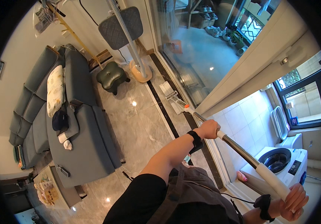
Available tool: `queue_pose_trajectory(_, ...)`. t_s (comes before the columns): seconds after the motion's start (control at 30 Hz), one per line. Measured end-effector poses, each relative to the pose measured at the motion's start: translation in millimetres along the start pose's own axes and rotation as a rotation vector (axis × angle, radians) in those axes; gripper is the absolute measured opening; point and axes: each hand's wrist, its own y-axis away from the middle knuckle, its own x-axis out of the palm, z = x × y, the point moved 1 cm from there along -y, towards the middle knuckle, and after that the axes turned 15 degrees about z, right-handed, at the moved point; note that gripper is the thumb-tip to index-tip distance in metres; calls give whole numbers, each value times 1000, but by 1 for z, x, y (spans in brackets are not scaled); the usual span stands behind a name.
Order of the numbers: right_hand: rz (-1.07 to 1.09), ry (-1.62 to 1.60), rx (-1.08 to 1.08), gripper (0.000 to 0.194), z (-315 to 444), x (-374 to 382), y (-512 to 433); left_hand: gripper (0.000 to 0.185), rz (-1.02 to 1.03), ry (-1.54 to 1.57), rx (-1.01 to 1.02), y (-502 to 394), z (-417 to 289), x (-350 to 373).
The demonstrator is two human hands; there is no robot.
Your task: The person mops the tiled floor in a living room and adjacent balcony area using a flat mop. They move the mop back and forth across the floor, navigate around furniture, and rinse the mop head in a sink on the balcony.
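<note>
A flat mop with a steel pole [240, 149] runs slantwise across the lower right. My left hand [209, 129] is closed around the middle of the pole, with a black band on its wrist. My right hand [292, 202] grips the top end of the white handle sleeve [272, 177]. The white mop head [173, 97] lies flat on the marble-look floor [146, 123], beside the sliding glass door's track. An orange-red button [187, 106] shows on the joint near the mop head.
A grey sofa [82, 145] fills the left, with a coffee table [55, 190] below it. A dark green stool [111, 77] and a garment steamer [141, 71] stand ahead. Close to my right are the door frame [250, 67] and a washing machine [297, 156].
</note>
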Motion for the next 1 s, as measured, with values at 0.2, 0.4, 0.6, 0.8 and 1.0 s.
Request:
queue_pose_trajectory(0.2, 79, -65, 53, 26, -4, 12, 4, 13, -73, 0, -114, 57, 9, -9)
queue_pose_trajectory(0.4, 189, -133, 109, 27, -29, 20, 18, 10, -206, -2, -196, 140, 22, -17)
queue_pose_trajectory(0.6, 273, -286, 193, 20, -94, 70, -18, 12, -402, -28, -358, 224, 43, -8)
queue_pose_trajectory(0.8, -114, -185, 266, 20, -111, 115, -2, 20, -623, -19, -437, 251, 61, 0)
queue_pose_trajectory(1.0, 50, -118, 282, 25, -88, 72, 12, 20, -571, -67, -399, 209, 51, 14)
